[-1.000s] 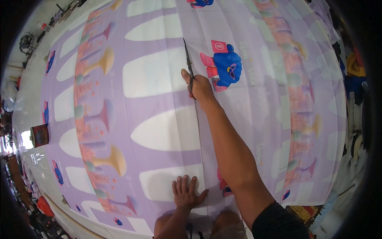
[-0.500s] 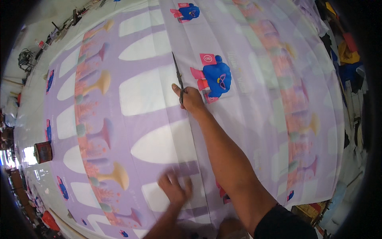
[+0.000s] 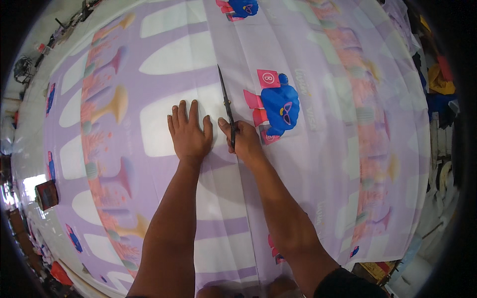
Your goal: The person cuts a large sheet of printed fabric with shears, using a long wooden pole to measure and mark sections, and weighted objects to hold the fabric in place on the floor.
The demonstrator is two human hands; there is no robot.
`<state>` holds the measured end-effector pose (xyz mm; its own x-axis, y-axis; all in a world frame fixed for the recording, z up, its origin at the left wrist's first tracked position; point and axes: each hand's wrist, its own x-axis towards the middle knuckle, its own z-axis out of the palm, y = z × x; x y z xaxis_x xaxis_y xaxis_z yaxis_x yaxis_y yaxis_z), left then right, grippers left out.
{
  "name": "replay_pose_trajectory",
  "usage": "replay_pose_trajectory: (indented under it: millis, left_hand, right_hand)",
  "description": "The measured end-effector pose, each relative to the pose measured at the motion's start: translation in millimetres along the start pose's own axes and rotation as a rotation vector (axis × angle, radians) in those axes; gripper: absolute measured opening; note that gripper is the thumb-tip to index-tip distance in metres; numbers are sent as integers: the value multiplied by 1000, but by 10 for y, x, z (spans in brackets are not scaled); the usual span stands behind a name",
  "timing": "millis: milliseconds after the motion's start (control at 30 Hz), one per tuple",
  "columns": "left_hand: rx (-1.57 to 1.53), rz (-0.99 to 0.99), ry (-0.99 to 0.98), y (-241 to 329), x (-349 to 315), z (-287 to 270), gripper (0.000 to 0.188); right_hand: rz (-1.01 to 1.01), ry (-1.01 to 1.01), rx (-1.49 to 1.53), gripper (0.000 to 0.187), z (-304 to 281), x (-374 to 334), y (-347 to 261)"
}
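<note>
Two bare hands: set side by side on the printed cloth [image 3: 318,164], which spread out on every side of the fingers.
Left hand [image 3: 190,140]: released, fingers splayed palm-down, gripping nothing; a white printed patch [image 3: 154,124] lay beneath and left of them.
Right hand [image 3: 244,141]: grasping the scissors [image 3: 225,92] by the handles, thumb on the left; how the fingers sat in the loops could not be told.
Scissors blades: pointed away beyond the right fingertips, along the border of white patches and lilac strip; looked nearly closed, any gap too fine to judge.
Thin dark line [image 3: 243,193]: ran from below the right fingers back toward the wearer; judged a cut edge, not certain.
Blue printed figure [image 3: 279,109]: just right of the right fingers; a stray blade might nick it.
Good cutting, as judged: left fingers best flat beside the border, clear of the blades, tensioning the cloth; long, even strokes, tips never fully closed, seemed likeliest to avoid jags.
Faint creases: right of the right fingers; worth smoothing first.
</note>
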<state>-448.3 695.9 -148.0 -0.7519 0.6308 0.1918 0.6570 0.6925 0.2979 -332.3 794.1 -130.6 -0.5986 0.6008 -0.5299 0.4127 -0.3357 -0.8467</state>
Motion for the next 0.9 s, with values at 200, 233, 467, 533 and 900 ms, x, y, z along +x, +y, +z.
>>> replay_pose_trajectory:
  millis: [200, 233, 467, 533, 900]
  left_hand:
    - [3, -14, -56, 41, 37, -73, 55]
    - [0, -24, -77, 44, 44, -92, 56]
    - [-9, -39, -71, 22, 72, -65, 56]
    - [-5, -46, -76, 10, 76, -54, 57]
    - [-8, -45, -105, -12, 87, -55, 59]
  right_hand:
    - [14, 8, -162, 59, 4, 10, 2]
    - [18, 0, -161, 59, 15, 4, -28]
    - [21, -39, -28, 55, 8, 93, -305]
    - [29, -48, 11, 53, 28, 124, -360]
    - [54, -23, 17, 46, 78, 280, -319]
